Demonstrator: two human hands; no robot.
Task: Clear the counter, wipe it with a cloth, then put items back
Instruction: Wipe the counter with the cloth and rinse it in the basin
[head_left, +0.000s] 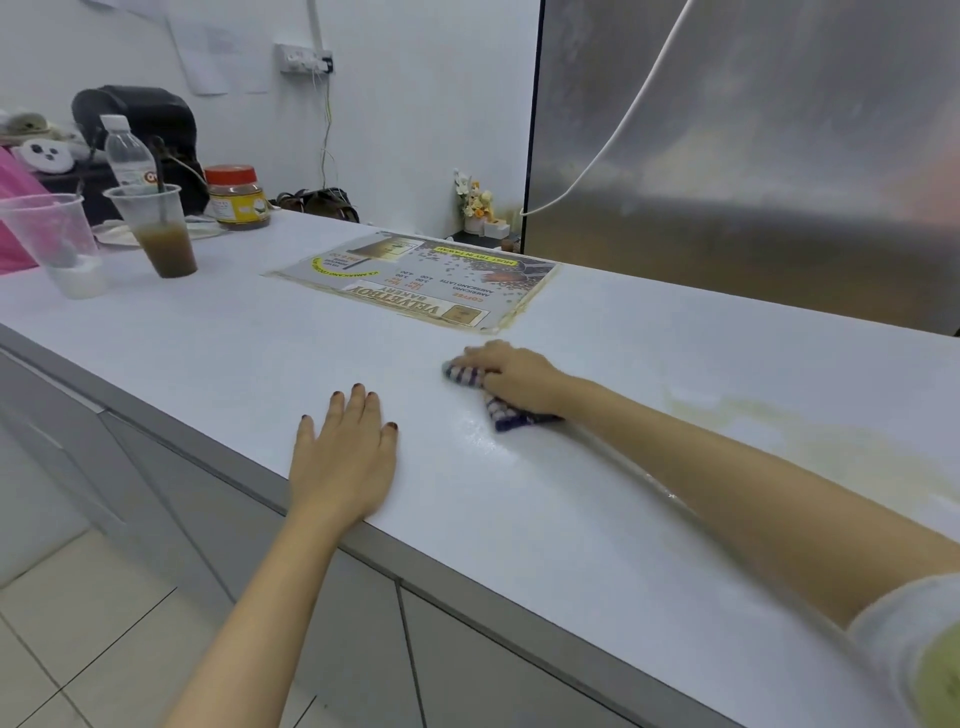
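Right hand (511, 376) sits on top of a bunched blue-and-white checked cloth (464, 375), fingers curled over it, pressing it to the counter (571, 525). Cloth ends stick out past the fingertips and under the wrist. Right forearm lies low across the counter, pale sleeve at the frame's right edge.

Left hand (343, 460) lies flat, palm down, near the counter's front edge. Fingers are straight and close together, dark nail polish, holding nothing. It is near the cloth, not touching it.

Wet sheen on the surface around the cloth. Yellowish stain (789, 436) further right, beyond the right forearm.

Just beyond the cloth, a laminated menu (415, 283) lies flat on the counter, text upside down to the camera.

Far left end of the counter: clear cup (57, 244) with white residue, cup of brown drink (158, 231) with a straw, water bottle (127, 153) behind it, orange-lidded jar (236, 197). Black machine (143, 122) behind those.

Steel panel (753, 156) stands at the back right with a white cable (631, 111) across it. Small flowers (475, 200) by its left edge.
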